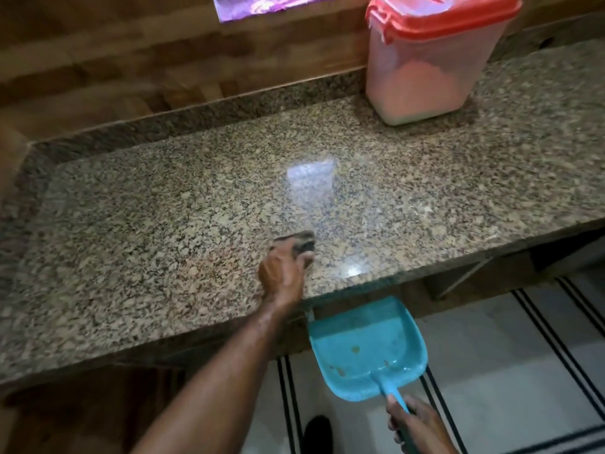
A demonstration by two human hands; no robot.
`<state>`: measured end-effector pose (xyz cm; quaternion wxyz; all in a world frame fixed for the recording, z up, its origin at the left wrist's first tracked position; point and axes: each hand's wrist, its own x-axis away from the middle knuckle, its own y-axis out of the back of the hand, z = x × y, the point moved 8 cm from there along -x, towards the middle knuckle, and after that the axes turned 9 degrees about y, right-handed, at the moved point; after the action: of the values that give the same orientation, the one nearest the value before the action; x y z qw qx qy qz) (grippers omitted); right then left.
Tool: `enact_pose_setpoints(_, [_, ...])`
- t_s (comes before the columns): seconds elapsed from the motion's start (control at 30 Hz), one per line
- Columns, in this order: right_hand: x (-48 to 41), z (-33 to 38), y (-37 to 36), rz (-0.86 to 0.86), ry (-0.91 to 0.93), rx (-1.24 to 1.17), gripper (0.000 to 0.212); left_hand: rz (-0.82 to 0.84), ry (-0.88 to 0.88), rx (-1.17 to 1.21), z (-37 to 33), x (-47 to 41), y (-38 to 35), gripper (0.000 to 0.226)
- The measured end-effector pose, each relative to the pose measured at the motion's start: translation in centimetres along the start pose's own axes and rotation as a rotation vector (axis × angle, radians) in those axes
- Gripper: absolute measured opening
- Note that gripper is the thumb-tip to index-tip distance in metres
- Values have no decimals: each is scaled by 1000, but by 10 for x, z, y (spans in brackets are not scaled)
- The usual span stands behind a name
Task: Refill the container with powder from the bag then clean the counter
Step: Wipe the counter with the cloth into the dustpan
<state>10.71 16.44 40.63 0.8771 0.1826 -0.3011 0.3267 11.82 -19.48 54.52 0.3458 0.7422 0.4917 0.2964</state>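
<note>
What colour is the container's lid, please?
The lid is orange-red; the head view shows it.

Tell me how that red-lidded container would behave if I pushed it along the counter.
The container looks over half full of powder, so probably heavy and steady. Its flat plastic base should likely slide on the polished counter, not roll. The red lid appears latched, so spilling seems unlikely.

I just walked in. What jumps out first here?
The bright turquoise dustpan catches the eye first. The right hand holds it by its handle just below the front edge of the granite counter. Above it, the left hand grips a dark sponge on the counter near that edge. At the back right stands a translucent container with a red lid.
</note>
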Motion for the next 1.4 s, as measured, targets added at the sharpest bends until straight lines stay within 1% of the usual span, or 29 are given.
enact_pose_setpoints(0.03, [0, 3, -1, 11, 5, 10, 40, 41, 13, 20, -8, -2, -12, 28])
enact_pose_setpoints(0.07, [0, 6, -3, 23, 10, 20, 43, 87, 70, 77, -7, -7, -16, 29])
enact_pose_setpoints(0.1, [0, 9, 3, 8, 14, 15, 43, 137, 137, 180, -7, -16, -19, 32])
enact_pose_setpoints(0.13, [-1, 11, 11, -16, 17, 10, 42, 152, 208, 271, 0, -28, -17, 35])
enact_pose_setpoints(0.2, [-2, 15, 24, -60, 11, 5, 43, 105, 286, 310, 20, -55, 2, 37])
enact_pose_setpoints(0.27, [-4, 16, 31, -90, 1, -13, 44, 15, 301, 230, 36, -77, 22, 37])
enact_pose_setpoints(0.33, [-6, 17, 34, -117, -9, -35, 41, -40, 241, 117, 30, -80, 23, 35])
enact_pose_setpoints(0.37, [-8, 17, 35, -131, -15, -39, 40, -38, 177, 85, 17, -74, 15, 34])
enact_pose_setpoints(0.43, [-10, 19, 36, -159, -26, -42, 39, 29, 38, 84, -18, -52, -17, 28])
enact_pose_setpoints(0.53, [-16, 19, 37, -176, -29, -74, 38, 195, -102, 84, -69, -19, -65, 23])
enact_pose_setpoints(0.6, [-20, 18, 42, -185, -37, -68, 35, 220, -71, 102, -74, -25, -70, 23])
enact_pose_setpoints(0.67, [-21, 20, 50, -206, -33, -71, 33, 131, -19, 96, -56, -51, -46, 27])
enact_pose_setpoints(0.77, [-23, 28, 58, -218, -12, -129, 31, -43, 76, -61, -16, -95, -1, 31])
enact_pose_setpoints(0.8, [-25, 29, 60, -223, -15, -150, 29, -81, 104, -131, -10, -101, 2, 32])
enact_pose_setpoints(0.87, [-32, 31, 62, -221, -12, -172, 28, -103, 124, -155, -19, -89, -9, 33])
enact_pose_setpoints(0.9, [-37, 32, 62, -213, -7, -172, 30, -81, 96, -126, -34, -73, -22, 32])
enact_pose_setpoints(1.0, [-54, 41, 62, -177, 7, -173, 35, 64, -119, 34, -94, -11, -70, 27])
enact_pose_setpoints(1.07, [-64, 45, 62, -123, 8, -177, 33, 169, -189, 18, -120, 20, -98, 24])
enact_pose_setpoints(1.1, [-66, 48, 62, -99, 14, -182, 30, 192, -180, 5, -125, 23, -103, 22])
enact_pose_setpoints(1.13, [-68, 50, 66, -72, 18, -185, 25, 174, -140, 17, -125, 18, -102, 20])
enact_pose_setpoints(1.23, [-70, 44, 85, -5, 33, -163, 19, -20, 73, 29, -97, -27, -62, 31])
enact_pose_setpoints(1.33, [-74, 33, 111, 15, 28, -154, 19, -200, 331, -124, -53, -60, -21, 31])
enact_pose_setpoints(1.37, [-77, 30, 119, 25, 27, -153, 20, -234, 381, -165, -50, -60, -22, 29])
enact_pose_setpoints(1.4, [-81, 28, 126, 28, 28, -149, 20, -245, 383, -147, -56, -58, -31, 25])
